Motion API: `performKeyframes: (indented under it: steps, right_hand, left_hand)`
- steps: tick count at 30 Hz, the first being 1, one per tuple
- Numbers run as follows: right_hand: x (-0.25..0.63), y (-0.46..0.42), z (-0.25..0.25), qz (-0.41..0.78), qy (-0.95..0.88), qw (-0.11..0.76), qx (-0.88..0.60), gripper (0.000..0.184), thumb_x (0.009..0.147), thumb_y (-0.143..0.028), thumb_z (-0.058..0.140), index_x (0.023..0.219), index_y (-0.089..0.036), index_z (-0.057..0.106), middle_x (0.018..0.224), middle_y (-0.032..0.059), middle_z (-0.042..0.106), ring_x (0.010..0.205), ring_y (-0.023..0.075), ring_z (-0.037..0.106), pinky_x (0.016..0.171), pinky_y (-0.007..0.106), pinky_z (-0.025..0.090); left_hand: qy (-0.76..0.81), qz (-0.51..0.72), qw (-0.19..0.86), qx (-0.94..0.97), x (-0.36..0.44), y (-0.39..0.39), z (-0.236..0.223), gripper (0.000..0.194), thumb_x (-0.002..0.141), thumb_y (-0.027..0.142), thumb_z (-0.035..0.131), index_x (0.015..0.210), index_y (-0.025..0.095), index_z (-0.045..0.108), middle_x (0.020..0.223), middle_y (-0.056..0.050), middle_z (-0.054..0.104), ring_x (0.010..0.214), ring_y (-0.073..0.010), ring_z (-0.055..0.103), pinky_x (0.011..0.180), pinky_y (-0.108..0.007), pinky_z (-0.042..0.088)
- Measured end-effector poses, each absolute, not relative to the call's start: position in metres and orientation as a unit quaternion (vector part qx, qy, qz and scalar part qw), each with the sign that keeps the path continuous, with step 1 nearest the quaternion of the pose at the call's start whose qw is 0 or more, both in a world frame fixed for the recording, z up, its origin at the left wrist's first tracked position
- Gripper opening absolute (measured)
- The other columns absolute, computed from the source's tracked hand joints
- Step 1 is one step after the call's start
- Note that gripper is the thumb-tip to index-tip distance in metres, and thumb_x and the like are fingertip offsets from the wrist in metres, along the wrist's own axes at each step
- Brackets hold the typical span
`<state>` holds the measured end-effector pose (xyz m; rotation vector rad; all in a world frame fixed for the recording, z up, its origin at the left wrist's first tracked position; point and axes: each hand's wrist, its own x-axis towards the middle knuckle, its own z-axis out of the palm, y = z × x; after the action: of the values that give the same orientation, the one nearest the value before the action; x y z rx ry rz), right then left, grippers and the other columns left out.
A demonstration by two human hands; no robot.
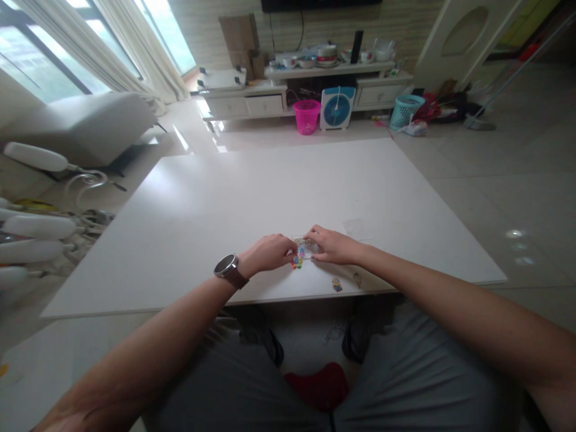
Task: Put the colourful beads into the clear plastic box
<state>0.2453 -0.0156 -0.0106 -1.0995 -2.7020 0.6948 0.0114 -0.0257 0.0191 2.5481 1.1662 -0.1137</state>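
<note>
On the white table, a small clear plastic box [308,248] lies between my hands, with metal ring-like pieces inside along its far side. My right hand [332,245] grips the box from the right, thumb on the near side and fingers on the far side. At the box's left edge, my left hand [271,252] has its fingers drawn together; what they hold is too small to make out. Small colourful pieces [297,262] lie just beside its fingertips. Nearer the table's front edge are a yellow and blue cartoon-figure charm [337,285] and a small metal key ring [357,279].
A clear, flat plastic piece [356,228] lies beyond my right forearm. Past the table [270,186] stand a pink basket [306,117], a box fan [337,108] and a teal basket [405,112]. White chair-like parts [38,227] are at the left.
</note>
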Motion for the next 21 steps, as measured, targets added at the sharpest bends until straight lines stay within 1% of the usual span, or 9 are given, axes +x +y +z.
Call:
performKeyframes:
  steps: [7,12,14,21]
  right_hand:
    - [0.2453,-0.0156,-0.0106,0.226,-0.9,0.067,-0.366,0.046,0.083,-0.025,0.072,0.125,-0.017,0.056,0.115,0.0101,0.053,0.088,0.0207,0.061,0.08,0.032,0.049]
    - [0.2444,-0.0162,-0.0096,0.234,-0.899,0.071,-0.363,0.044,0.084,-0.025,0.071,0.124,-0.017,0.057,0.114,0.01,0.053,0.088,0.0209,0.06,0.081,0.033,0.048]
    - [0.2442,-0.0163,-0.0092,0.233,-0.899,0.07,-0.364,0.044,0.084,-0.024,0.071,0.125,-0.016,0.057,0.114,0.0103,0.053,0.086,0.0206,0.06,0.079,0.033,0.048]
    - [0.2436,-0.0167,-0.008,0.229,-0.9,0.066,-0.366,0.046,0.084,-0.023,0.072,0.126,-0.015,0.056,0.114,0.0101,0.053,0.087,0.0202,0.06,0.079,0.032,0.048]
  left_hand:
    - [0.416,-0.048,0.161,0.894,0.0136,-0.0277,0.0198,0.022,0.089,0.03,0.051,0.088,0.024,0.072,0.083,-0.005,0.074,0.07,-0.0182,0.065,0.064,-0.027,0.042]
    - [0.411,-0.04,0.173,0.894,0.0136,-0.0277,0.0203,0.024,0.09,0.03,0.052,0.101,0.025,0.072,0.086,-0.004,0.074,0.073,-0.0179,0.066,0.067,-0.026,0.045]
    - [0.412,-0.045,0.173,0.893,0.0132,-0.0273,0.02,0.025,0.09,0.031,0.052,0.103,0.026,0.072,0.087,-0.004,0.074,0.075,-0.0183,0.067,0.068,-0.026,0.045]
    - [0.425,-0.053,0.163,0.889,0.0126,-0.0265,0.0181,0.025,0.089,0.032,0.051,0.096,0.025,0.074,0.087,-0.005,0.074,0.074,-0.0186,0.067,0.067,-0.027,0.045]
